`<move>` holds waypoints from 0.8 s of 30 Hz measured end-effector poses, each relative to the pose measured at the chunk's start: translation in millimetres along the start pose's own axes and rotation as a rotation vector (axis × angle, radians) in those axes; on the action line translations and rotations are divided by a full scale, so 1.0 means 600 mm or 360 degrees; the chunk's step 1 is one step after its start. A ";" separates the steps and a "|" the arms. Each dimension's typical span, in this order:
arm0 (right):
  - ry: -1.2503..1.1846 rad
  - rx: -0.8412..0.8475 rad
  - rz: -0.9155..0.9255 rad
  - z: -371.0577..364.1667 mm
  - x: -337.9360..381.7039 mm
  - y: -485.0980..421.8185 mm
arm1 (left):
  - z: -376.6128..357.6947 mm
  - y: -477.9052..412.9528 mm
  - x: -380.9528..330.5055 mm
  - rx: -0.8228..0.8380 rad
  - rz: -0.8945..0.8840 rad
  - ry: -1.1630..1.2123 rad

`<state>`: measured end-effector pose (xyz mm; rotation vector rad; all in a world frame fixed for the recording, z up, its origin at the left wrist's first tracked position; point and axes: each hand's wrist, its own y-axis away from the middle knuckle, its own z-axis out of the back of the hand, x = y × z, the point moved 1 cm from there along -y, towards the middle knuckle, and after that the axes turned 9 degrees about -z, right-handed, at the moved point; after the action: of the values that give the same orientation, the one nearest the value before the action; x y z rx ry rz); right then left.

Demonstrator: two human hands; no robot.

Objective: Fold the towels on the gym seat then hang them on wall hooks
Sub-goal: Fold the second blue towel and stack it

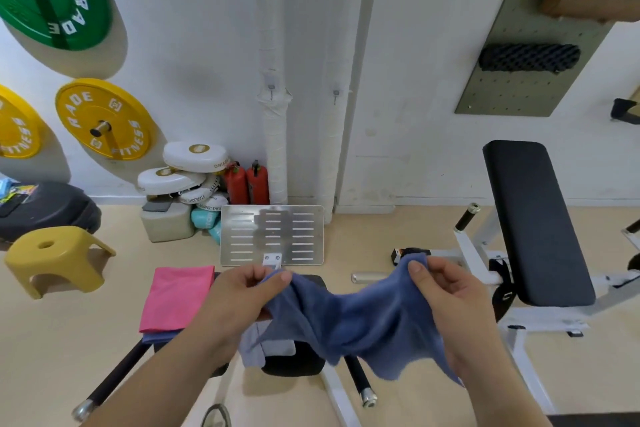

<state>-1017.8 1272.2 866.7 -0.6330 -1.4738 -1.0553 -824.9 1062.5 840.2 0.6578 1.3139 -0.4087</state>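
1. Firstly, the left hand [242, 291] pinches 1 top corner of the blue towel [363, 322], thumb and fingers clamped on the cloth.
2. The right hand [446, 291] pinches the other top corner the same way. The 2 hands are held apart and the towel sags between them.
3. The towel hangs in the air over the black seat [294, 366] and hides most of it. Its lower edge droops lowest on the right.
4. A grey towel [263, 347] lies crumpled on the seat beside the left wrist, partly covered by the blue towel.
5. A pink towel [176, 298] lies folded just left of the left hand, stacked on a bluish cloth whose edge shows beneath. What supports the stack cannot be told.
6. A slotted metal plate [273, 236] stands just beyond the hands, between the seat and the wall.
7. Above the plate, 2 hooks [271, 87] are fixed on the white wall, well apart from the towel.
8. A yellow stool [52, 256] stands on the floor at the left, and 2 red extinguishers [247, 184] stand by the wall.
9. A black bench [533, 218] slants at the right, below a pegboard [530, 45].
10. Green and yellow weight plates [104, 118] hang at the upper left.
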 end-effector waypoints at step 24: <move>0.0319 0.0082 0.0201 -0.097 -0.071 0.074 | -0.139 0.074 0.020 0.0159 0.0323 0.0711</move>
<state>-943.6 1248.6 833.2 -0.5592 -1.2664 -0.9512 -857.3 1150.9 828.5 0.9964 1.6346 -0.1649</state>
